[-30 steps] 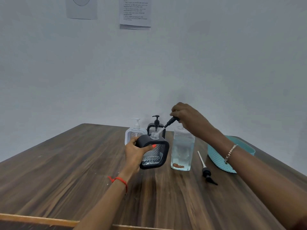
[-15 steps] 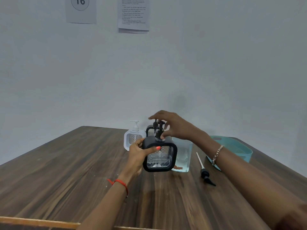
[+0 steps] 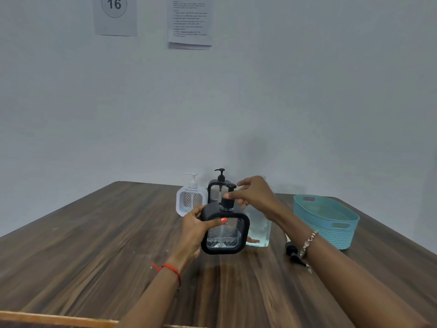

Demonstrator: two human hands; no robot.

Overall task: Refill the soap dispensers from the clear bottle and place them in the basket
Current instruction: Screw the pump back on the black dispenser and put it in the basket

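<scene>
Head camera: the left hand (image 3: 194, 229) grips the black dispenser (image 3: 224, 235), thumb and fingers wrapped round its frame, upright just in front of the clear bottle (image 3: 259, 230). The right hand (image 3: 256, 195) is at the pump (image 3: 228, 200), fingers spread, thumb tip on its neck; pinching or not, can't tell. The basket (image 3: 331, 223) sits right of the bottle, with a loose pump (image 3: 292, 252) between. A white dispenser (image 3: 191, 200) and a second black dispenser (image 3: 218, 189) stand behind it to the left.
</scene>
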